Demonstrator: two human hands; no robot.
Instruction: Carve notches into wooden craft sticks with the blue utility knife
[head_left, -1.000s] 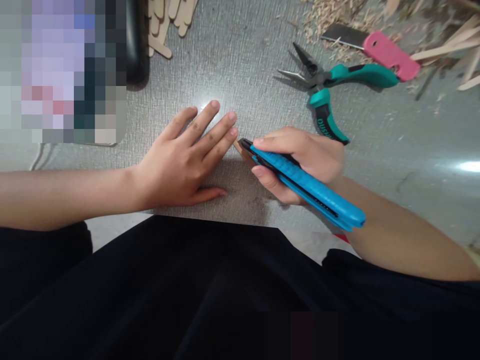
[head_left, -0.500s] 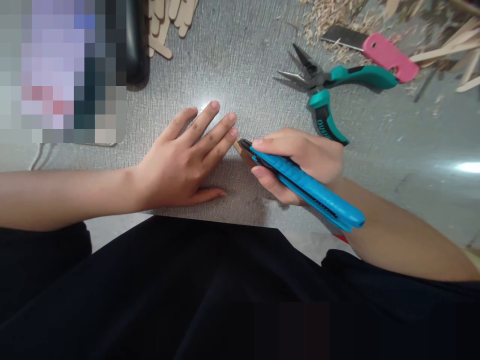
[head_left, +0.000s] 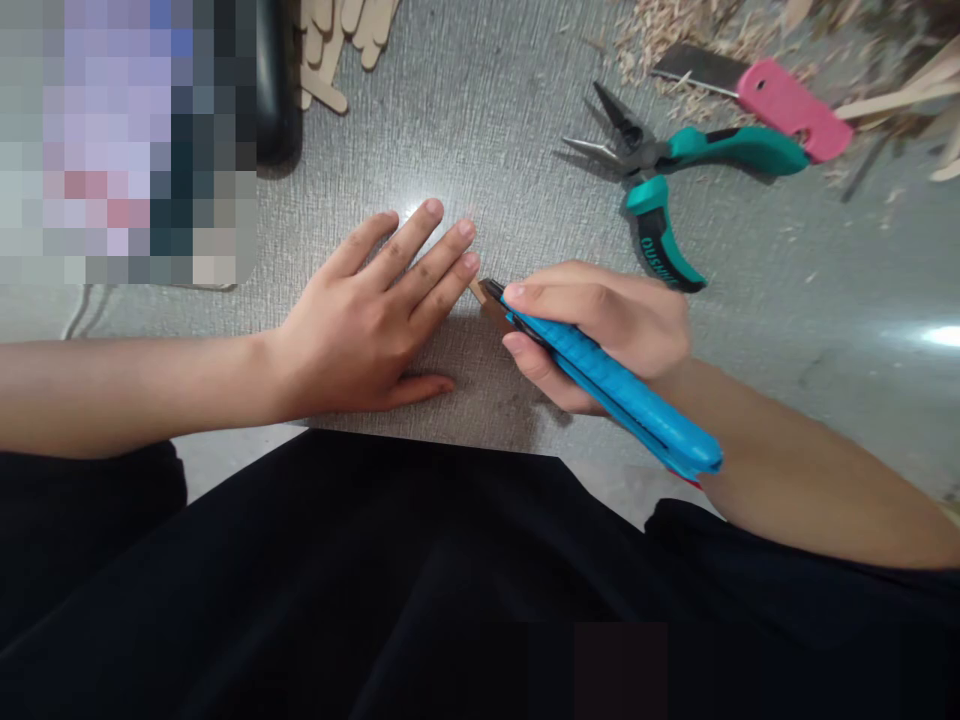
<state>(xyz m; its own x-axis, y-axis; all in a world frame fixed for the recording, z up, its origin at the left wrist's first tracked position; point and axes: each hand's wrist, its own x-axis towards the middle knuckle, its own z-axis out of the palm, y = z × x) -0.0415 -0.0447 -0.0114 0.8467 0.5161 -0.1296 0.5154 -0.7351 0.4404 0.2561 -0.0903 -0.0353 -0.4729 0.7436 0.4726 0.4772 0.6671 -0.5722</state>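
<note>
My left hand (head_left: 379,310) lies flat on the grey textured table, palm down, its fingers stretched out and slightly apart. From beside its index fingertip a thin strip of wood (head_left: 477,289) shows; most of it is hidden. My right hand (head_left: 607,325) is closed around a blue utility knife (head_left: 622,385), thumb and fingers gripping near the front end. The knife slants, with its dark tip at the wood strip and its butt end toward my body. I cannot tell how far the blade cuts into the wood.
Teal-handled needle-nose pliers (head_left: 641,165) lie with jaws apart beyond my right hand. Behind them are a pink-handled cutter (head_left: 795,110) and wood shavings (head_left: 694,30). Several craft sticks (head_left: 326,90) lie at the far left, beside a black object (head_left: 277,90).
The knife's butt end has dipped slightly toward my body, and its tip has shifted a little at the wood strip. My left hand keeps its place; the view has moved slightly.
</note>
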